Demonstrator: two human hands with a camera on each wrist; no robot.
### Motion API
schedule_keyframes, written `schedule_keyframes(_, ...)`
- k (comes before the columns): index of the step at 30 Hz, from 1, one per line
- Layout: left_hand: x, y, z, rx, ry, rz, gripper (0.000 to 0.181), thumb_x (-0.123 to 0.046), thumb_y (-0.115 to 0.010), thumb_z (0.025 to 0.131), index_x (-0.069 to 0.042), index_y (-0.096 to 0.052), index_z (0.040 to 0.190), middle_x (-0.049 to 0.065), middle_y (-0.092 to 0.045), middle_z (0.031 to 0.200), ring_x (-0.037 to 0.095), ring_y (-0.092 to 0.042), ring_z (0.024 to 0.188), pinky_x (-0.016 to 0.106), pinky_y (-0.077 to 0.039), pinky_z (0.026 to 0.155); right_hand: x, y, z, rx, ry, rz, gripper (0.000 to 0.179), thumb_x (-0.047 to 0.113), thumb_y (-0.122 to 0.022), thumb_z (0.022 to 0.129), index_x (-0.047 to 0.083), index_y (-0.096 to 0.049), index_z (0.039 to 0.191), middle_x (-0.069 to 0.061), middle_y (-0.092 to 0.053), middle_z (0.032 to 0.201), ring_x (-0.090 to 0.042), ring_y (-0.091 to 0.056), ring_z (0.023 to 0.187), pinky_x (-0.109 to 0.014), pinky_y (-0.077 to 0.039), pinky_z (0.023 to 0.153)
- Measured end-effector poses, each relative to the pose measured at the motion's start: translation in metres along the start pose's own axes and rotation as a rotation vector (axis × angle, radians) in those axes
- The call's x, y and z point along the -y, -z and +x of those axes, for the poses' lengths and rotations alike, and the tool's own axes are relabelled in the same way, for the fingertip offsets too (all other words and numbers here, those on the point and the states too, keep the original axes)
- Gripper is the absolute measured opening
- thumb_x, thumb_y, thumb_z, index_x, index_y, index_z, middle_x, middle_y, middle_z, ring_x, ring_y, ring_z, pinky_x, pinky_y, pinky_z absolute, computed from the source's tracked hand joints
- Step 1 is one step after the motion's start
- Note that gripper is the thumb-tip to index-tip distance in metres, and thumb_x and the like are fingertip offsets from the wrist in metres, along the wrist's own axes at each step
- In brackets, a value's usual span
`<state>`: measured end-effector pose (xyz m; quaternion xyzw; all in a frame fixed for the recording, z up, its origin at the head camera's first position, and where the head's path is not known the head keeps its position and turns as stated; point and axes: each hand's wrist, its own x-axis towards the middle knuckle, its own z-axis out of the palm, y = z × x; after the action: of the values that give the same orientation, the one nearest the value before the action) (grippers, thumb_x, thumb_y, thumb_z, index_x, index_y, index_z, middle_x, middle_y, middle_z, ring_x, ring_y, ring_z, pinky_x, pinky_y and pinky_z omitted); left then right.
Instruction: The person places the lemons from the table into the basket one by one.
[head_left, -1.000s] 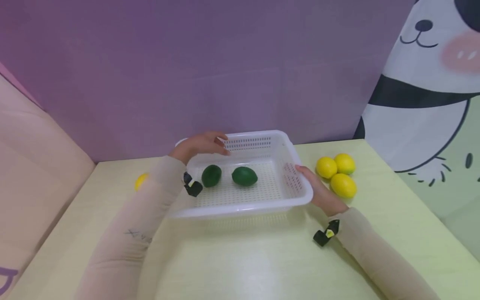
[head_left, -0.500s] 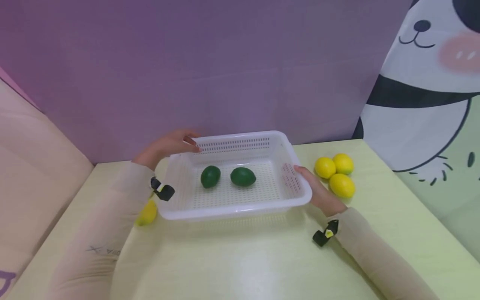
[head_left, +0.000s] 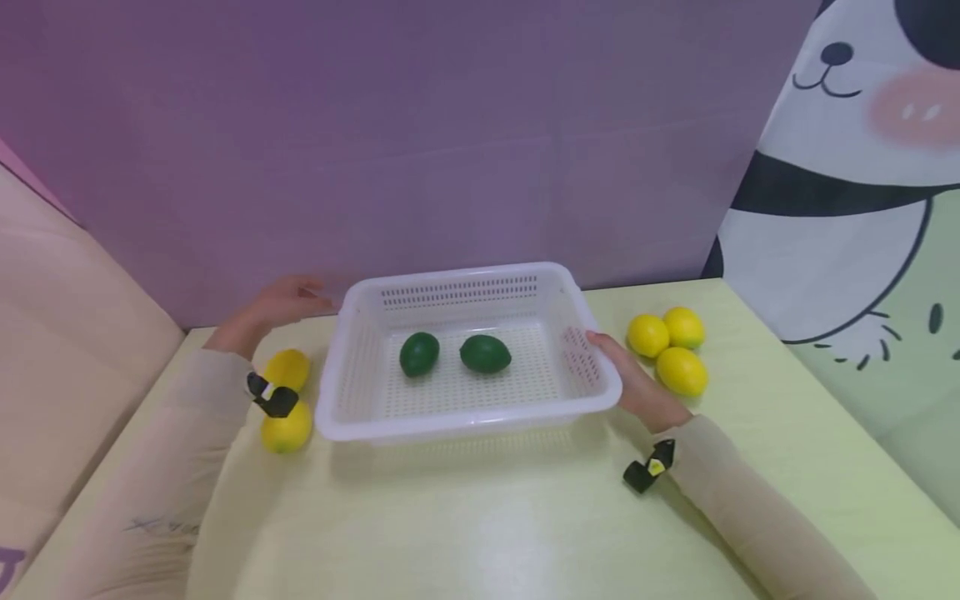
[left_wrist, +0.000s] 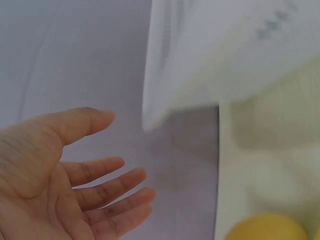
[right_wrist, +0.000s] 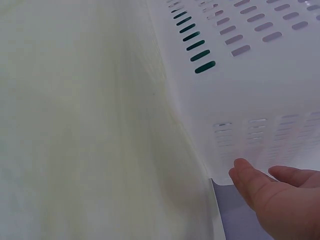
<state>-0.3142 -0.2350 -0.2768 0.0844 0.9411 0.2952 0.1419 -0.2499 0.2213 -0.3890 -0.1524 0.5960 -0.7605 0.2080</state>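
We see the left hand point(head_left: 277, 304) at the left of the middle of the frame. It holds nothing, its fingers are loose and a bit apart, and its tips are near the back left corner of the basket but do not touch it. The right hand point(head_left: 637, 379) is right of the middle, and it holds the right end of the basket, with one fingertip on the rim. We see its other fingers by the outside of that end in the right wrist view. The basket point(head_left: 472, 422) is white with lots of little holes, and it sits in the middle of the frame. Two green fruits point(head_left: 485, 354) lie inside, side by side, with a gap between them. On the left, two lemons point(head_left: 287, 429) are below the left hand, and the left black box point(head_left: 272, 397) on that wrist hides a bit of them. Three more lemons point(head_left: 682, 372) sit close together, right of the basket. Each arm has a pale sleeve point(head_left: 757, 508). We see a light yellow table point(head_left: 487, 533) under it all, a purple wall point(head_left: 450, 125) across the top, and a big panda picture point(head_left: 832, 267) at the upper right.
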Motion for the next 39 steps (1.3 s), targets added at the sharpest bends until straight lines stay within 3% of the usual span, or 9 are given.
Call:
schedule_keyframes(6, 0.028, 0.006, -0.003, 0.001, 0.105, 0.039, 0.073, -0.035, -0.049, 0.096, 0.009, -0.018, 0.144, 0.034, -0.024, 0.145, 0.049, -0.034, 0.125, 0.06, -0.032, 0.102, 0.001, 0.001, 0.001, 0.036, 0.009, 0.005, 0.056, 0.035, -0.015, 0.103, 0.003, -0.004, 0.149, -0.002, -0.055, 0.117, -0.019, -0.056, 0.101, -0.034, -0.051, 0.086)
schedule_keyframes(12, 0.046, 0.006, -0.01, -0.013, 0.118, 0.206, 0.07, -0.035, -0.048, 0.094, 0.015, -0.026, 0.139, 0.036, -0.023, 0.143, 0.052, -0.026, 0.128, 0.062, -0.023, 0.105, 0.003, 0.002, 0.002, 0.03, 0.001, -0.002, 0.057, 0.037, -0.018, 0.103, 0.005, -0.007, 0.148, -0.002, -0.055, 0.116, -0.02, -0.056, 0.098, -0.034, -0.051, 0.085)
schedule_keyframes(15, 0.057, 0.005, -0.012, 0.002, 0.146, 0.243, 0.072, -0.037, -0.049, 0.094, 0.015, -0.027, 0.139, 0.037, -0.021, 0.143, 0.053, -0.022, 0.129, 0.062, -0.021, 0.106, 0.001, 0.003, 0.002, 0.029, 0.006, -0.007, 0.057, 0.037, -0.018, 0.103, 0.005, -0.007, 0.148, -0.003, -0.055, 0.116, -0.02, -0.057, 0.099, -0.034, -0.052, 0.085)
schedule_keyframes(23, 0.082, 0.0, -0.014, 0.049, 0.247, 0.157, 0.085, -0.048, -0.053, 0.09, 0.014, -0.023, 0.139, 0.039, -0.016, 0.142, 0.054, -0.021, 0.127, 0.064, -0.025, 0.103, 0.003, 0.002, 0.003, 0.028, -0.002, -0.015, 0.057, 0.037, -0.017, 0.103, 0.006, -0.006, 0.149, -0.003, -0.054, 0.119, -0.021, -0.055, 0.103, -0.037, -0.05, 0.088)
schedule_keyframes(30, 0.094, -0.005, -0.012, 0.094, 0.244, 0.049, 0.084, -0.046, -0.055, 0.09, 0.012, -0.02, 0.14, 0.037, -0.015, 0.144, 0.053, -0.034, 0.121, 0.06, -0.036, 0.098, 0.003, 0.002, 0.002, 0.012, -0.008, -0.022, 0.058, 0.038, -0.017, 0.103, 0.005, -0.006, 0.149, -0.003, -0.054, 0.117, -0.021, -0.056, 0.102, -0.036, -0.051, 0.087)
schedule_keyframes(33, 0.098, -0.007, -0.011, 0.115, 0.248, 0.012, 0.084, -0.045, -0.055, 0.091, 0.012, -0.019, 0.14, 0.037, -0.014, 0.144, 0.052, -0.033, 0.122, 0.058, -0.037, 0.099, 0.003, 0.001, 0.002, -0.006, -0.017, 0.005, 0.058, 0.037, -0.019, 0.103, 0.003, -0.008, 0.148, -0.001, -0.056, 0.114, -0.019, -0.056, 0.1, -0.034, -0.051, 0.086)
schedule_keyframes(39, 0.101, -0.012, -0.01, 0.135, 0.235, -0.042, 0.084, -0.045, -0.054, 0.092, 0.013, -0.019, 0.141, 0.036, -0.025, 0.141, 0.048, -0.036, 0.122, 0.055, -0.039, 0.099, 0.002, 0.0, 0.003, -0.024, -0.025, 0.035, 0.059, 0.037, -0.022, 0.102, 0.003, -0.007, 0.148, 0.0, -0.057, 0.112, -0.017, -0.057, 0.099, -0.032, -0.051, 0.085)
